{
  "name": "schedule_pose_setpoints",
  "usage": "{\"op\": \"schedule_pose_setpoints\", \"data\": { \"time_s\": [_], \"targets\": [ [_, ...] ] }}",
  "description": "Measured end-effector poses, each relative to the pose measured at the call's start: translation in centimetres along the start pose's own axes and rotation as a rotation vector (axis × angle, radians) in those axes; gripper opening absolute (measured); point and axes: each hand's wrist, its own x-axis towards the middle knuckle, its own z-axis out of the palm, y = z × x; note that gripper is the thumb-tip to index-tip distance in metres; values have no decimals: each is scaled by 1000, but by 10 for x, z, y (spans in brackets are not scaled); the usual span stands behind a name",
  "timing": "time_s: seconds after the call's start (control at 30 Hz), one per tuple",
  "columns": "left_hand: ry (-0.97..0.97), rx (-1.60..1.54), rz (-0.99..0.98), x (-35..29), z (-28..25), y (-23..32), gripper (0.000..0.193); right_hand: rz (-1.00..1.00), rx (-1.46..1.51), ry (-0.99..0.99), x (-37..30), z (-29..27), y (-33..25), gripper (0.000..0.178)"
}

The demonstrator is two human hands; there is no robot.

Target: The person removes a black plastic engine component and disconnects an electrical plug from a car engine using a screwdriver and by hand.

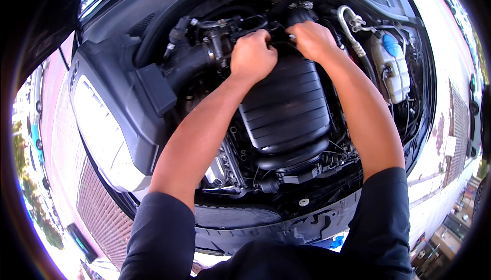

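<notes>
Both my arms reach across an open engine bay to the far end of a black ribbed engine part (286, 103), likely an intake manifold. My left hand (254, 56) is closed, its fingers curled at the part's far left corner beside black hoses and a metal-and-black fitting (220, 44). Whatever those fingers grip is hidden under the hand. To the right, my right hand (313, 40) is closed too, next to a black corrugated hose (303, 15) at the back. Its fingertips point down and inward, and what they hold cannot be made out.
A wide black intake duct (189, 67) runs on the left, by a grey-black box-shaped cover (157, 88). At right stand a whitish coolant tank (391, 70) with a blue cap and a curved metal pipe (343, 21). The front panel (230, 217) lies nearest my body.
</notes>
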Motion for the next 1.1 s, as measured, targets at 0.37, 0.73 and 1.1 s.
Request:
{"op": "schedule_pose_setpoints", "data": {
  "time_s": [0.37,0.73,1.1],
  "targets": [
    [-202,44,-166,5,1,5,30,-31,194,19,-2,5,19,31],
    [-235,-81,-168,13,-17,-1,26,11,193,-57,29,-2,-14,23],
    [-44,142,-55,-1,6,7,24,235,522,773,-147,2,-42,44]
  ]
}}
